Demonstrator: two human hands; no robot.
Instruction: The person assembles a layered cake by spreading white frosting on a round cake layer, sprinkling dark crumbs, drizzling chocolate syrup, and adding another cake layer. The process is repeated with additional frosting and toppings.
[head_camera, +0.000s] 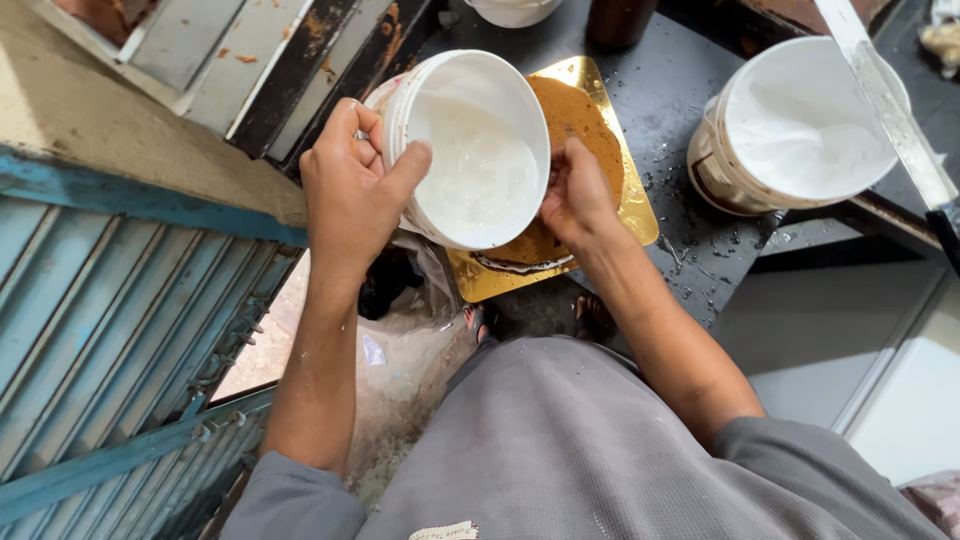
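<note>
The fingers (355, 125) of the left hand (350, 195) are clamped on the rim of a white plastic bucket (475, 150), thumb hooked over the inner edge and the other fingers curled round the outside wall. The right hand (575, 195) is closed against the opposite side of the rim, its fingers tucked behind the wall so that their exact grip cannot be seen. The bucket sits between the two hands, tipped so its mouth faces up toward the camera, showing a clear, glossy liquid or gel inside. It is held directly above a round brown cake (580, 125) resting on a square gold board (640, 215), which lies on the dark, wet table (680, 90). The bucket hides the cake's left part, and both hands are about equally near. To the right, well apart, stands a second white bucket (800, 125) of white cream, with a long metal blade (890, 110) across it.
</note>
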